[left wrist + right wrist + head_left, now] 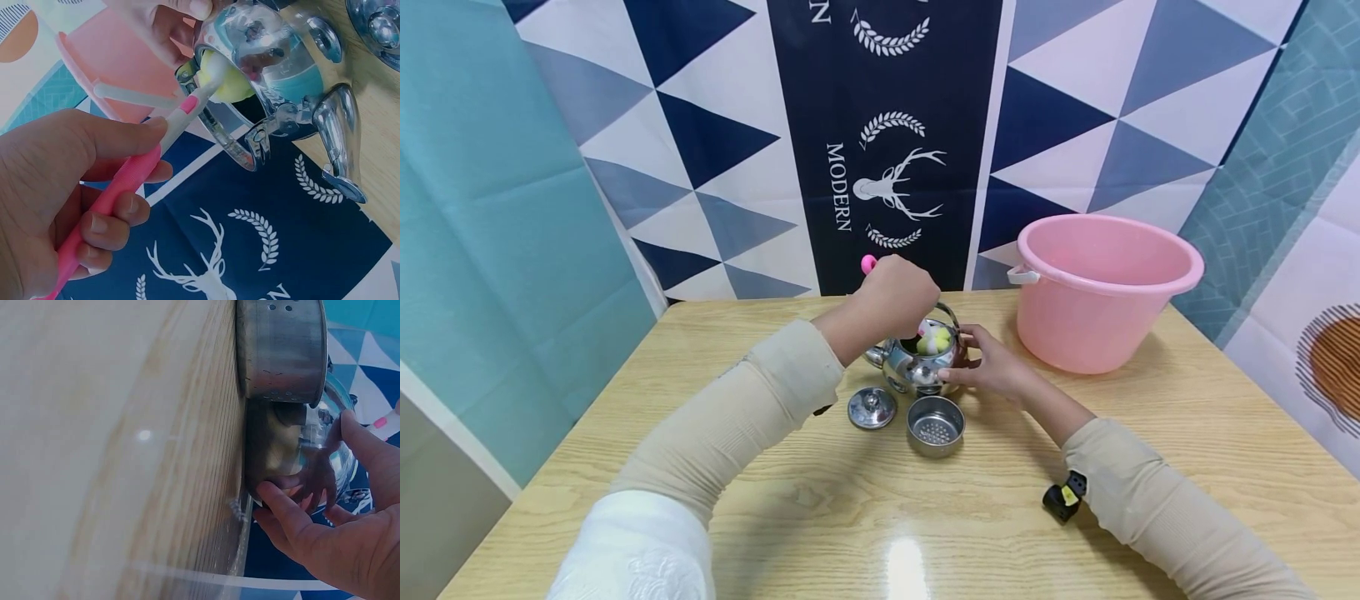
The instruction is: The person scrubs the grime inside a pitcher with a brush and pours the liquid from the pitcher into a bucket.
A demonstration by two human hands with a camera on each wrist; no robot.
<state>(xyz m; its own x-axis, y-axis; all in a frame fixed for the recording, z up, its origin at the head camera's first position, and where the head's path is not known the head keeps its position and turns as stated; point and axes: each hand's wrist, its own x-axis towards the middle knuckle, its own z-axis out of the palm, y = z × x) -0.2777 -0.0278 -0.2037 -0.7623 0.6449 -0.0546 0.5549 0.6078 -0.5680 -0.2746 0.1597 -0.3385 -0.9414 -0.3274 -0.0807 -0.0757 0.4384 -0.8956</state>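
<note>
The mirror-bright stainless-steel teapot [917, 375] is standing on the wood-grain table [985, 517], towards its far edge; the knobbed lid [872, 408] and the perforated strainer basket [281, 362] are resting just in front of it, side by side, while the pink bucket [1075, 321] is standing to its right, apart from it. The left hand [75, 150] is gripping the pink-and-white sponge brush [134, 172], fingers curling round the pink part and thumb lying along the shaft; the yellow sponge head [935, 340] is sitting in the teapot's lidless mouth. The right hand [1000, 364] is grasping the teapot from its right side, thumb and fingers spreading round the belly; how hard they are pressing, I cannot tell. The teapot is probably behaving as a stiff, fairly light shell, likelier to dent than break; its polished curve is likely offering little grip, especially if wet, so a wide hold low on the belly seems steadiest, with the arched bail handle [228, 145] better suited to lifting; the brush is looking light and firm-shafted, its head soft and yielding, so it is best taken by the pink grip.
</note>
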